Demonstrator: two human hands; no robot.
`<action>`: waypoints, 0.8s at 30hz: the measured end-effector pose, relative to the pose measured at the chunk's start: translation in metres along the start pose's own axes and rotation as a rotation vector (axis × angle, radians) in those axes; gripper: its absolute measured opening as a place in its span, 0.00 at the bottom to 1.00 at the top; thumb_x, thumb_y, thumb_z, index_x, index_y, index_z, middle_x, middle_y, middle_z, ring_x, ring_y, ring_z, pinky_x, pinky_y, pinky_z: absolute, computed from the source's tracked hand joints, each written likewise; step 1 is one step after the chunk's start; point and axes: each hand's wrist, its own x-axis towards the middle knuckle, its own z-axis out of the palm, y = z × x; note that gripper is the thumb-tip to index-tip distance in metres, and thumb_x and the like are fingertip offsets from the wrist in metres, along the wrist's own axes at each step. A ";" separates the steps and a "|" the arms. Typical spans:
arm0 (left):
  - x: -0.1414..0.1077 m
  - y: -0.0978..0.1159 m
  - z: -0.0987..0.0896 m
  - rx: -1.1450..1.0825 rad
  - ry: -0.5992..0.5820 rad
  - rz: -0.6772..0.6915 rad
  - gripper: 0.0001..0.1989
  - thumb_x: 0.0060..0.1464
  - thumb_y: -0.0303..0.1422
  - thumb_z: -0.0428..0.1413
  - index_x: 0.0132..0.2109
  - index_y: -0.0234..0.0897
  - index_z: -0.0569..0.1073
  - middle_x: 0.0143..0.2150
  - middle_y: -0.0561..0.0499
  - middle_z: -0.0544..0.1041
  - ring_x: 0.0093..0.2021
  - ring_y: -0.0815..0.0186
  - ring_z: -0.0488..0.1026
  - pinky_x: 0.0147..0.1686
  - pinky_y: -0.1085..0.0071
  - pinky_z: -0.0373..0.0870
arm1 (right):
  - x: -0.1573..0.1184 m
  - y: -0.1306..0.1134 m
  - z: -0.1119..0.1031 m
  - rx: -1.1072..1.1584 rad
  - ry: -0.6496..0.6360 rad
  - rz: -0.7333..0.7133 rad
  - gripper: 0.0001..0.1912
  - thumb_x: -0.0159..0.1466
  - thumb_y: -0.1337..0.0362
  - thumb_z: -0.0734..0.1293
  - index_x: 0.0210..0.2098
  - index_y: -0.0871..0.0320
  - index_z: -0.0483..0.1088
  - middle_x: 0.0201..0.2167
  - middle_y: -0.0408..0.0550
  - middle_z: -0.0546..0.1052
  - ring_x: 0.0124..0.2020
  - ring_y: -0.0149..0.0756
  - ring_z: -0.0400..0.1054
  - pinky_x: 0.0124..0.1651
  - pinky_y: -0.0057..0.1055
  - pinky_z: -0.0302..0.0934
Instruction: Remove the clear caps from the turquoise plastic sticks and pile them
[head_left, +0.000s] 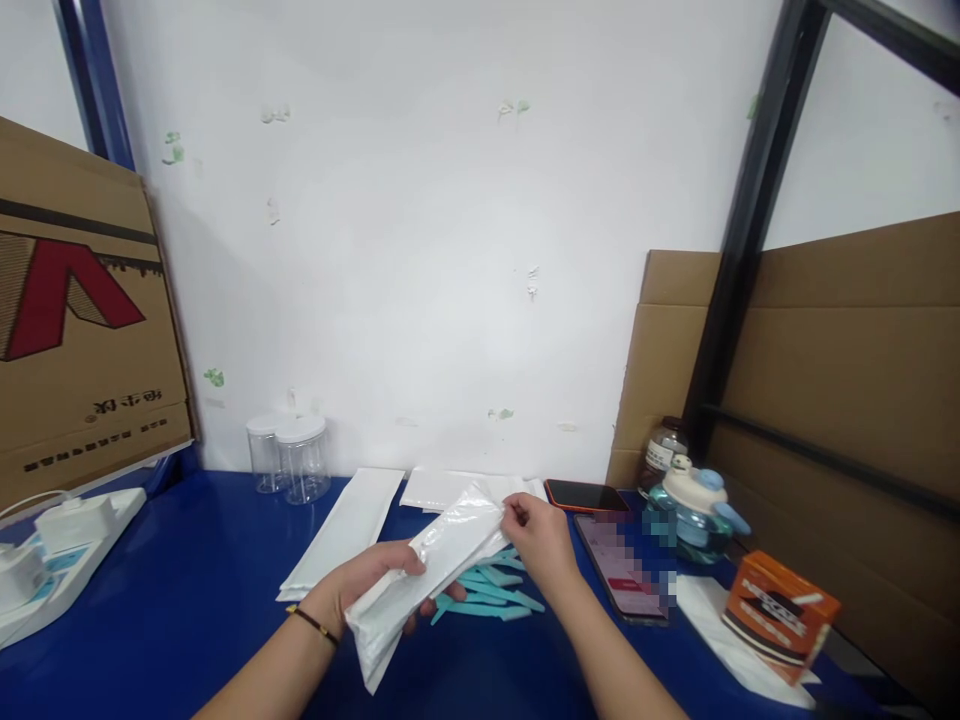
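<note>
My left hand is closed round a long white packet in clear, glossy plastic, thumb on top and fingers beneath. The packet is held tilted above the table, its upper end to the right. At that end my right hand pinches the plastic edge between thumb and fingers. Under and behind the packet lies a loose pile of slim turquoise plastic pieces, shaped like eyebrow razors and partly hidden. A flat white packet lies to the left, and more white packets lie behind, by the wall.
Two clear jars with white lids stand at the back left. A power strip is at the left edge. To the right are two phones, a teal bottle, a brown jar and an orange box on the blue table.
</note>
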 end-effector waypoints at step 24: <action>0.012 -0.023 0.023 0.436 0.106 0.124 0.29 0.52 0.43 0.51 0.58 0.35 0.58 0.40 0.40 0.76 0.28 0.67 0.70 0.25 0.73 0.64 | 0.000 -0.011 -0.007 -0.608 -0.045 -0.376 0.12 0.65 0.59 0.54 0.30 0.56 0.63 0.28 0.45 0.70 0.29 0.34 0.64 0.34 0.31 0.47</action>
